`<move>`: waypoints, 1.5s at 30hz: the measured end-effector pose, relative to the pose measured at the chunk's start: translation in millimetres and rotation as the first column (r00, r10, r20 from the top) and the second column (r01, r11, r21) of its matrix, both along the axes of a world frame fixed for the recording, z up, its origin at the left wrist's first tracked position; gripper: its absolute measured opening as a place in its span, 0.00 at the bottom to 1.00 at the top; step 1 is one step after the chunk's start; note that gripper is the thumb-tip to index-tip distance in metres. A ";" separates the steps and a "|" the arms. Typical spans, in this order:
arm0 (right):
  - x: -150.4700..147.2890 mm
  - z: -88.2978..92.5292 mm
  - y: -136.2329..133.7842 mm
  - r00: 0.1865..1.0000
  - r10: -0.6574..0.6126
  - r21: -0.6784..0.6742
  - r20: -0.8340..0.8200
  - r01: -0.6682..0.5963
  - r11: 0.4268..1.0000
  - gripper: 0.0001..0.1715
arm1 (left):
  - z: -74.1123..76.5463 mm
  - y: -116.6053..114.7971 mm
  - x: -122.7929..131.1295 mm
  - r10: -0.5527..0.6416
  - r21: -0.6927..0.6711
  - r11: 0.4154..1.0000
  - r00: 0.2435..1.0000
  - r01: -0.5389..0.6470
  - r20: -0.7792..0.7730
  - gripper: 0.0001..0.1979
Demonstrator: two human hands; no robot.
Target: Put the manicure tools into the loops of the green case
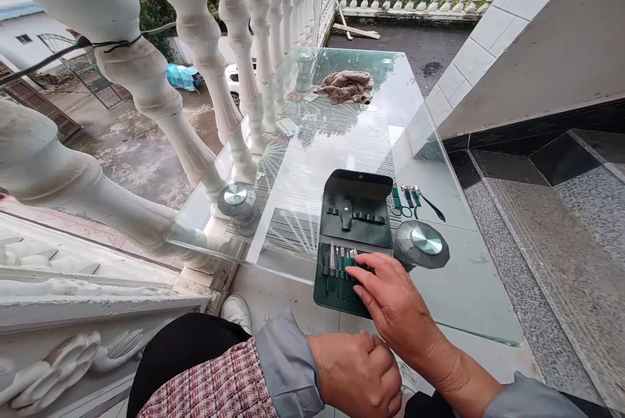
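So the case (356, 234) is dark, leathery and flopped open at the table's (463, 281) near edge, bottom flap poking a bit past the glass. Slim tools (338, 273) sit in loops on that flap. Right hand (393, 294) is over them, thumb and fingers slightly apart, can't tell if it's pinching one. Left hand (360, 371) is curled into a fist just below. Clippers (410, 196) crowd the right; wide stretch of glass to the left.
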State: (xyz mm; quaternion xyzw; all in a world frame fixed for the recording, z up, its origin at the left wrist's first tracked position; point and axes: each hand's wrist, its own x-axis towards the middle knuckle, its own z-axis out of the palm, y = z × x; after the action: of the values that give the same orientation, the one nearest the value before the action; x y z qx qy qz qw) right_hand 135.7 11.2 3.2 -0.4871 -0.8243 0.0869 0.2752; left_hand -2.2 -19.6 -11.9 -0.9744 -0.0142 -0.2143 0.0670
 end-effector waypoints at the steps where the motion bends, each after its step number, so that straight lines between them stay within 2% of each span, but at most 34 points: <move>1: -1.2 -0.3 -0.7 1.000 0.011 0.001 0.027 -0.011 1.000 0.17 | -0.5 0.1 0.5 -0.006 -0.008 1.000 1.000 0.006 0.004 0.08; 7: -4.5 1.1 -2.6 0.994 0.071 0.008 0.085 -0.072 0.997 0.18 | -3.3 0.1 0.8 -0.009 -0.028 1.000 0.999 0.011 0.044 0.09; 12: -4.0 4.8 1.3 0.997 0.046 -0.019 0.058 -0.045 0.999 0.18 | 0.6 0.5 -2.0 0.001 -0.017 1.000 0.999 -0.002 -0.048 0.08; 19: -12.0 8.7 25.6 1.000 -0.026 -0.064 -0.012 0.025 0.998 0.17 | 1.2 -2.2 -4.5 0.059 0.076 0.996 0.998 -0.056 -0.037 0.09; 25: -23.5 7.2 44.6 0.998 -0.043 -0.101 -0.051 0.038 0.994 0.23 | 1.1 -0.6 -7.4 0.096 0.070 0.993 0.994 -0.093 -0.043 0.09; 32: -26.2 4.6 48.8 0.998 -0.061 -0.143 0.018 0.063 0.988 0.24 | 3.8 4.7 -13.2 0.165 0.065 0.985 0.984 -0.161 -0.059 0.09; 36: -28.0 3.9 48.1 0.998 -0.062 -0.150 -0.001 0.062 0.987 0.23 | 3.1 6.4 -14.0 0.181 0.053 0.983 0.980 -0.177 -0.080 0.08; 39: -27.0 8.2 49.6 0.994 -0.077 -0.181 -0.074 0.062 0.982 0.22 | 2.2 6.4 -13.8 0.176 0.059 0.983 0.981 -0.172 -0.086 0.09; 41: -21.5 14.4 52.1 0.977 -0.113 -0.183 -0.182 0.079 0.980 0.19 | 1.9 6.1 -13.9 0.176 0.067 0.983 0.981 -0.170 -0.087 0.09; 43: -11.1 22.2 54.2 0.929 -0.199 -0.196 -0.311 0.141 0.970 0.18 | 1.8 5.9 -14.3 0.179 0.073 0.982 0.979 -0.172 -0.096 0.09; 45: 2.8 29.6 54.3 0.838 -0.337 -0.278 -0.429 0.233 0.932 0.17 | 2.1 5.8 -14.8 0.181 0.082 0.982 0.978 -0.172 -0.108 0.10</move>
State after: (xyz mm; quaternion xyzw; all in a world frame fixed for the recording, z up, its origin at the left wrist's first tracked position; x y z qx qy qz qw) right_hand 138.5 65.5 32.8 -0.5960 -0.6363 0.2486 0.4220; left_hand -17.0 -13.8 -9.8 -0.9769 -0.0891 -0.1516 0.1214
